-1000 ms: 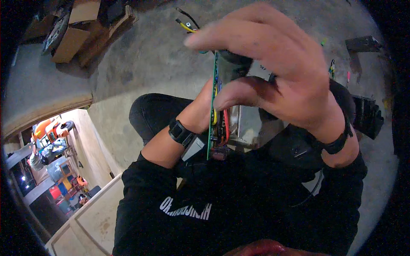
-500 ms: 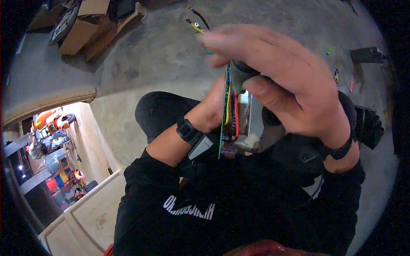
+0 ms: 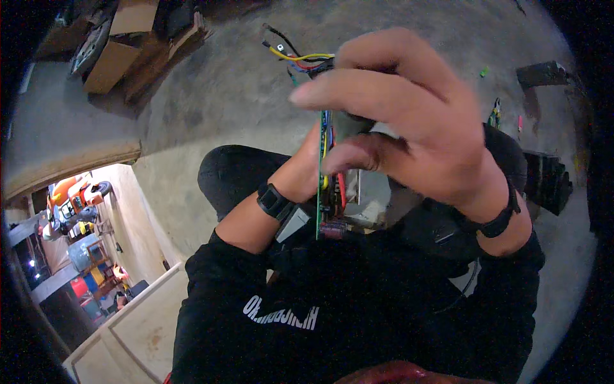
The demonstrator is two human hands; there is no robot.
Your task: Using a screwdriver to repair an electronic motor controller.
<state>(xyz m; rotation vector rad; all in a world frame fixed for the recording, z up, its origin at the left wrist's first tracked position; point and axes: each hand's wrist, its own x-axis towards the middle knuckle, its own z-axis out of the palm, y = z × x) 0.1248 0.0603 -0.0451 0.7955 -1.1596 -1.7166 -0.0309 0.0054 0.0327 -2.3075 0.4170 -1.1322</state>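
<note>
An upright green circuit board [image 3: 319, 205], seen edge-on, stands in front of me with yellow, red and black wires along its right face. My left hand [image 3: 309, 168] is at the board's left side and appears to hold it; its fingers are hidden behind the board. My right hand [image 3: 412, 105] is over the board's right side, fingers curved and apart, thumb near the wires. Beneath those fingers is a dark part I cannot make out. Loose yellow, black and red leads [image 3: 300, 57] stick out past the far end of the board.
Cardboard boxes [image 3: 115, 64] lie at the far left. Pliers [image 3: 495, 114], a pink stick [image 3: 520, 123] and a small green piece [image 3: 484, 72] are on the floor to the right, near black blocky objects [image 3: 547, 182]. An opening at left shows an orange motorcycle [image 3: 70, 195].
My right hand has shifted left, its fingers lifting and spreading and its thumb lowering toward the wires. The leads at the far end show more fully. The board sits slightly further left.
</note>
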